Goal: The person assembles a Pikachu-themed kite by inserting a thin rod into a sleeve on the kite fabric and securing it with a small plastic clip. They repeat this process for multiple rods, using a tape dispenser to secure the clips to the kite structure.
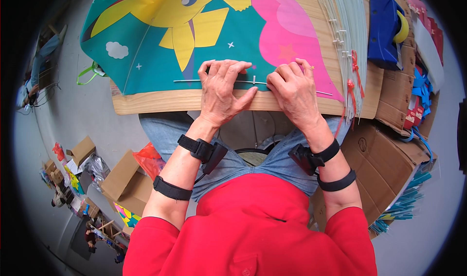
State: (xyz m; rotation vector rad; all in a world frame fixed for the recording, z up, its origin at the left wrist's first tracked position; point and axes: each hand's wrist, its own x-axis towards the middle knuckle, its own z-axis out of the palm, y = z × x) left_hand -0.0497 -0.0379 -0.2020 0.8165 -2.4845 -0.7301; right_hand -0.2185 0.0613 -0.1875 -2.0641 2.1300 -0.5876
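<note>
A: Where's the thin white rod (246, 81)?
B: Along the near edge of the printed sheet (243, 35), on the wooden surface (170, 102). Long axis left-right, running under both hands.
A: Nearer hand?
B: Neither; left hand (221, 89) and right hand (295, 89) flank the small connector (254, 79), rod ends poking out past both.
A: Fingers?
B: Left thumb wide of index; right fingers curled narrow. Can't tell if either grips.

We see a pale wooden bench (165, 104) at twelve o'clock and smooth grey floor (80, 113) at nine. Around us, an open cardboard box (120, 178) sits at eight, a brown carton (372, 154) between three and four, under even, bright light.
</note>
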